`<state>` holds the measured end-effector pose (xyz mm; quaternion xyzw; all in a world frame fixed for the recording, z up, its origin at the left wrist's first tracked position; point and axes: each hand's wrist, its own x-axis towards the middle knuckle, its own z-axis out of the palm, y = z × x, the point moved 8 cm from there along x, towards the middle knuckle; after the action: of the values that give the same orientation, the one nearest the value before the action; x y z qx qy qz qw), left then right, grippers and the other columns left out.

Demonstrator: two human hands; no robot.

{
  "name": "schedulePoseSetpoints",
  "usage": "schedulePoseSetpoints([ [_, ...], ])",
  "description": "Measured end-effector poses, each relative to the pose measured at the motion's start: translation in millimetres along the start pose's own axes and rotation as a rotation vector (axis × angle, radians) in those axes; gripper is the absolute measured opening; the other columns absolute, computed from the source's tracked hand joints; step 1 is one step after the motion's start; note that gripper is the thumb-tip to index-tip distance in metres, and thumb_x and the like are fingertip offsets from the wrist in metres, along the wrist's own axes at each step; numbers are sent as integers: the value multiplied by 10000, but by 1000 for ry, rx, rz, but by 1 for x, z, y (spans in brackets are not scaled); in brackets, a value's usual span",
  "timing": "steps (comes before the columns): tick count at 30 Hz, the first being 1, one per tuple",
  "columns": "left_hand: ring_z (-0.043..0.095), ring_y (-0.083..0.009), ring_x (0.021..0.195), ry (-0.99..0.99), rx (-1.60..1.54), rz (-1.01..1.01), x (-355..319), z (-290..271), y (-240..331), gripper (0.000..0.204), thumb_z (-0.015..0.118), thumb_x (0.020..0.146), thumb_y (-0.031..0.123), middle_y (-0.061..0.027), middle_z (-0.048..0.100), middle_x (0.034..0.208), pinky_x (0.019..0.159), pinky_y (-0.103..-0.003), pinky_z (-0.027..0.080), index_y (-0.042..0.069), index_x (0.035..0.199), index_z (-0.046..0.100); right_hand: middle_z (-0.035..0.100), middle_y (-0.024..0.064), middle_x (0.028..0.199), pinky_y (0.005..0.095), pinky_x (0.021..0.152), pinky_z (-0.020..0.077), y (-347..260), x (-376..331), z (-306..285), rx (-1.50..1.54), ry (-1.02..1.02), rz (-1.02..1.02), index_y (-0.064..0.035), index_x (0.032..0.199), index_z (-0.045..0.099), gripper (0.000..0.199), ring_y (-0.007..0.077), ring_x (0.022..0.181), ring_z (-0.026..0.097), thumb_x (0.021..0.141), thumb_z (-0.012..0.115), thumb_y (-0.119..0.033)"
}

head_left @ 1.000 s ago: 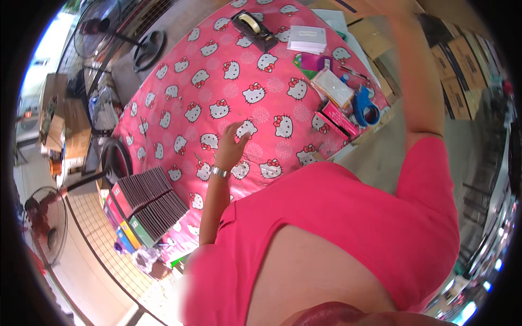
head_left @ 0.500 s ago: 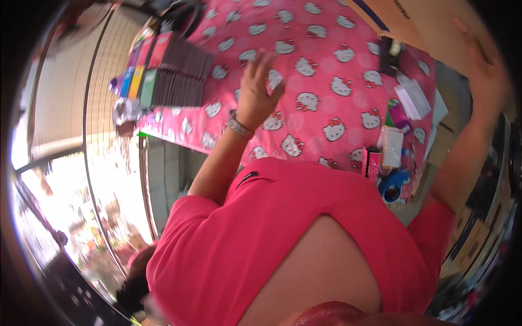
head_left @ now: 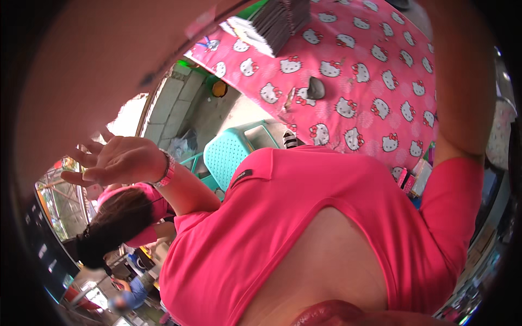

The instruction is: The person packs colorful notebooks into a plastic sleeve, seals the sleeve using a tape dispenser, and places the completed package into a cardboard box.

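Since the earlier frame, the left hand (head_left: 117, 162) had been lifted off the pink cat-print tablecloth (head_left: 375, 92) and was seen raised in the air at the left, well apart from the table. Its fingers (head_left: 81, 159) were spread and nothing was held in it; the palm was released and empty. A pink wristband (head_left: 167, 173) was worn just behind the hand. The right hand itself could not be seen: only the right arm (head_left: 462, 87) was shown, raised along the right rim and running out of the picture at the top, so its grip could not be told.

Below the left hand, the head of another person with dark hair and a pink visor (head_left: 125, 217) was seen. To the right of the hand, beyond the forearm, a teal plastic stool (head_left: 228, 155) was placed on the ground beside the table edge. Farther right and upward, the tablecloth was spread over the table, and a small dark object (head_left: 315, 88) was lying on it near the edge. At the far end of the cloth, a stack of dark flat items (head_left: 277, 24) was set. Most of the lower picture was filled by the pink shirt (head_left: 293, 217) of the wearer.
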<state>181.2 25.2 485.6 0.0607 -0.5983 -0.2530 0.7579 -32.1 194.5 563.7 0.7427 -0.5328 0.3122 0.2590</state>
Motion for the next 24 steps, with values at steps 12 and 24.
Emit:
schedulePoseSetpoints([
  [12, 511, -202, 1079, -9, 123, -888, -180, -223, -157, 541, 279, 966, 487, -69, 512, 1211, 920, -369, 394, 50, 1231, 455, 634, 42, 799, 363, 659, 525, -54, 22, 263, 239, -450, -215, -122, 936, 561, 145, 234, 796, 653, 800, 561, -172],
  [24, 528, -171, 1079, -382, 404, -1369, -278, -209, -55, 416, 462, 969, 267, -85, 479, 1298, 881, -309, 414, 29, 1308, 423, 656, 29, 817, 392, 680, 507, 2, -108, 368, 175, -721, 11, -175, 978, 572, 204, 210, 830, 657, 776, 584, -152],
])
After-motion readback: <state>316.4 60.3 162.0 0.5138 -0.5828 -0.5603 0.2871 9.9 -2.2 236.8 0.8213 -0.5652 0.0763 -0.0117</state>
